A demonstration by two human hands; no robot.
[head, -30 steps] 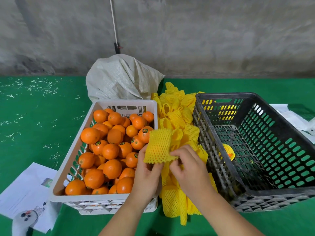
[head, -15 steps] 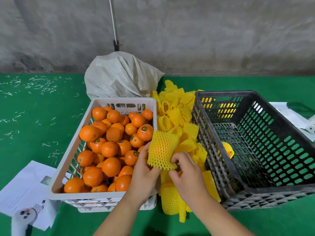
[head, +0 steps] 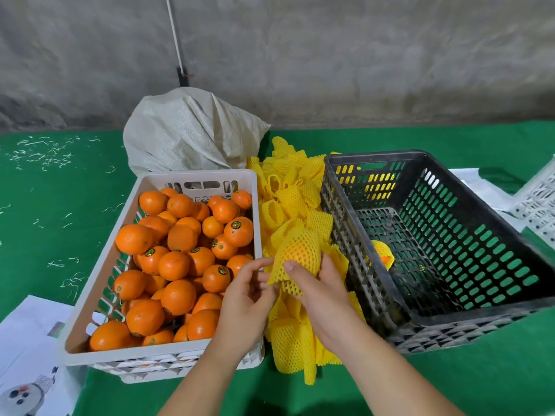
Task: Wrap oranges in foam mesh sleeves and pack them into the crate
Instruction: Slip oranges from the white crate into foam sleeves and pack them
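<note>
Now the orange sits inside its foam mesh sleeve (head: 300, 250), where a second ago we held the sleeve flat; our right hand (head: 318, 291) grasps it while our left hand (head: 247, 292) pinches the loose end, just beside the black crate (head: 354, 235) holding one wrapped orange (head: 380, 253)

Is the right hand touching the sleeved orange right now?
Touching. In the head view the right hand curls round the sleeved orange, thumb pressed on the yellow mesh with no gap.

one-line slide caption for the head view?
Both hands sleeve an orange in yellow mesh between white crate and black crate.
</note>
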